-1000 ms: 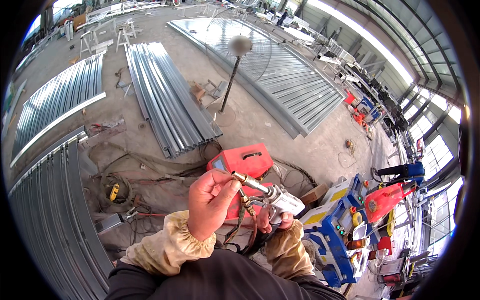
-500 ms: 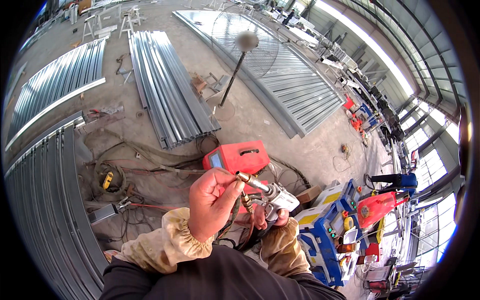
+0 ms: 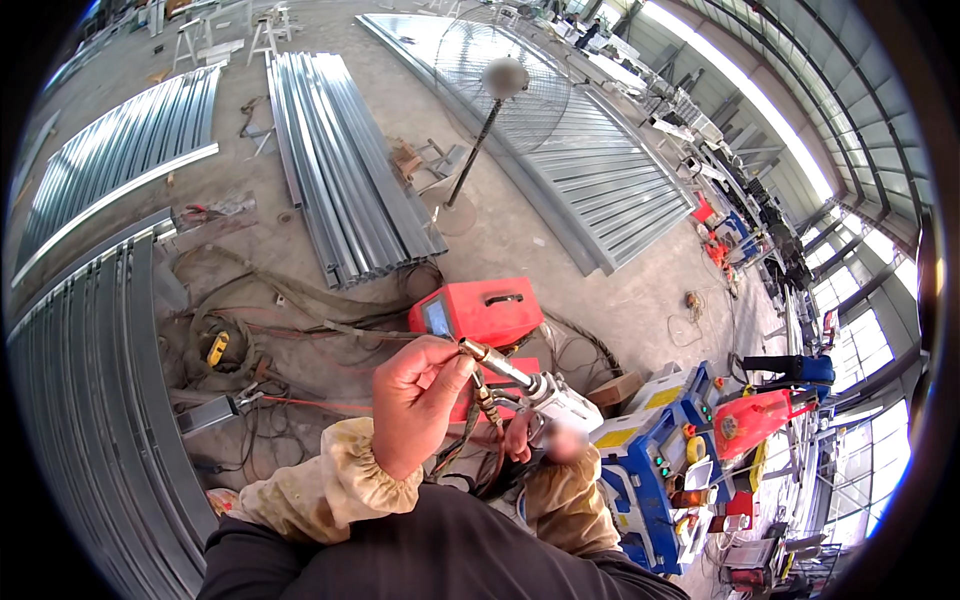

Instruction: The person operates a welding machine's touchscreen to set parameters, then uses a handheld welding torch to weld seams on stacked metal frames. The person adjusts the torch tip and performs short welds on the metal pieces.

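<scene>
Just below the red machine [image 3: 478, 312], the left hand [image 3: 415, 400] pinches the torch [image 3: 535, 390] tip; the right hand [image 3: 522, 437] grips its body.

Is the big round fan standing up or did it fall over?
Standing up. The fan sits atop its dark pole, which rises from a round base on the concrete floor beside the stacked metal sheets.
</scene>
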{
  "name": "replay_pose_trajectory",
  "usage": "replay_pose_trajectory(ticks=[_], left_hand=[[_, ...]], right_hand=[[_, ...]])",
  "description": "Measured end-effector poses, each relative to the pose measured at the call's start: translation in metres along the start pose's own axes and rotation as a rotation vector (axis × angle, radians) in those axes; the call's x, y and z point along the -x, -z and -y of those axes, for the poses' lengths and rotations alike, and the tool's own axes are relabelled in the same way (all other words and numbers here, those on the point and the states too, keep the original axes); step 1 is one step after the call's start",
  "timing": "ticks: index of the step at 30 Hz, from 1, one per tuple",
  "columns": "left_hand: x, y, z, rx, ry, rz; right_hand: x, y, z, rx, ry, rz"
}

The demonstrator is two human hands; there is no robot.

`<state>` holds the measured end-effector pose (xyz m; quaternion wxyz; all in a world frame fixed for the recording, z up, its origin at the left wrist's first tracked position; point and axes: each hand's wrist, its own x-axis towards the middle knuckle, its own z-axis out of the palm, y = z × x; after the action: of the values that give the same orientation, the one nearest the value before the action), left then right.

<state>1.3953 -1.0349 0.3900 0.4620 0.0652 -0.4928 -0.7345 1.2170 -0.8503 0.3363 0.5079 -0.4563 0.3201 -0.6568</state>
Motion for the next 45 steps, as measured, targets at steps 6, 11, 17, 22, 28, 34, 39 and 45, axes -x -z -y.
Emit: replay_pose_trajectory(ticks=[6, 11, 17, 22, 28, 34, 39, 45], left_hand=[[0.004, 0.008, -0.004, 0.025, 0.032, 0.032], [0.007, 0.019, -0.009, -0.003, 0.049, 0.011], [0.009, 0.021, -0.01, 0.032, 0.087, 0.003], [0.007, 0.026, -0.012, 0.019, 0.108, -0.028], [0.005, 0.034, -0.007, -0.01, 0.168, -0.02], [0.007, 0.037, -0.013, -0.008, 0.187, 0.038], [0.014, 0.039, -0.003, -0.136, 0.216, 0.012], [0.016, 0.044, -0.004, -0.175, 0.114, -0.04]], right_hand=[[0.009, 0.002, -0.006, 0.033, -0.143, -0.016], [-0.009, -0.021, -0.001, 0.043, -0.143, -0.065], [0.03, 0.048, -0.038, 0.116, -0.312, 0.156], [0.022, 0.061, -0.046, 0.033, -0.378, 0.221], [0.0, -0.001, -0.026, 0.017, -0.172, -0.09], [-0.022, -0.024, -0.016, 0.097, -0.132, -0.098], [-0.01, -0.019, -0.022, 0.135, -0.234, -0.189], [-0.008, -0.013, -0.029, 0.216, -0.284, -0.136]])
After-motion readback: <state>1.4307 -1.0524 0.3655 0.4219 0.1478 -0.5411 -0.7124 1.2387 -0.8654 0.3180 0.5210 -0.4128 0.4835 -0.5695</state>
